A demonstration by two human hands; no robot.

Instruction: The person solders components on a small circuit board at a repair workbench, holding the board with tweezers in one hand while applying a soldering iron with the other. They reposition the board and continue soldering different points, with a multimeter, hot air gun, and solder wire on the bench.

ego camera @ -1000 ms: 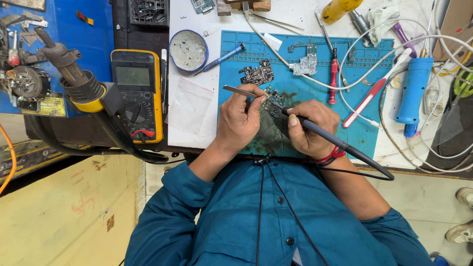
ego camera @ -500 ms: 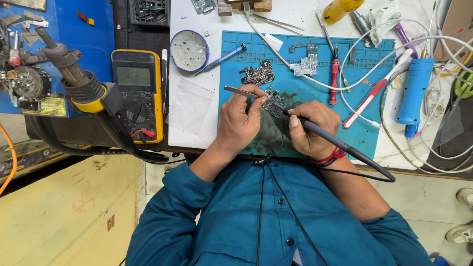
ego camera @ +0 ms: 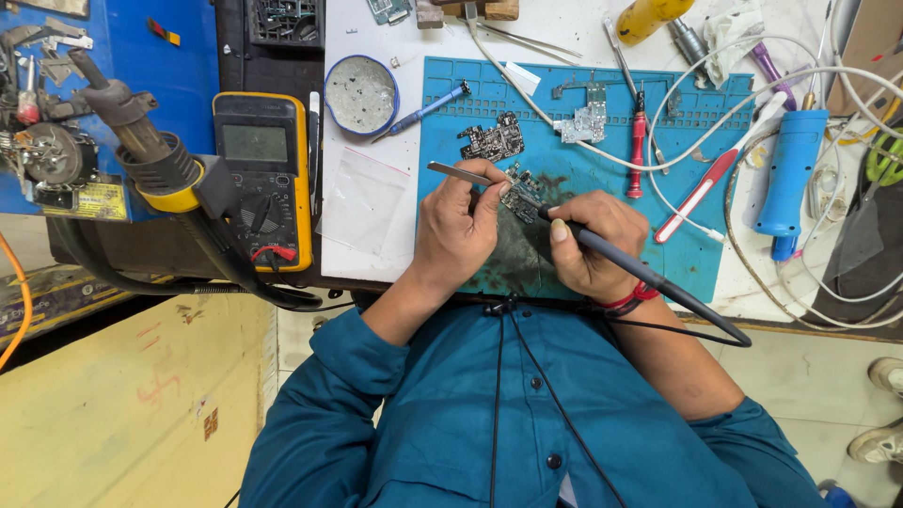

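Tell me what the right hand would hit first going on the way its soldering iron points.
Most likely the small circuit board: the right hand aims its soldering iron at it, beside the left hand's tweezers. Tip height above the board is unclear.

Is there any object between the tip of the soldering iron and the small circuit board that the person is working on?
Nothing visible stands between them. The soldering iron, held in the right hand, points straight at the small circuit board on the blue mat. The left hand holds tweezers beside the board, not across the tip's path.
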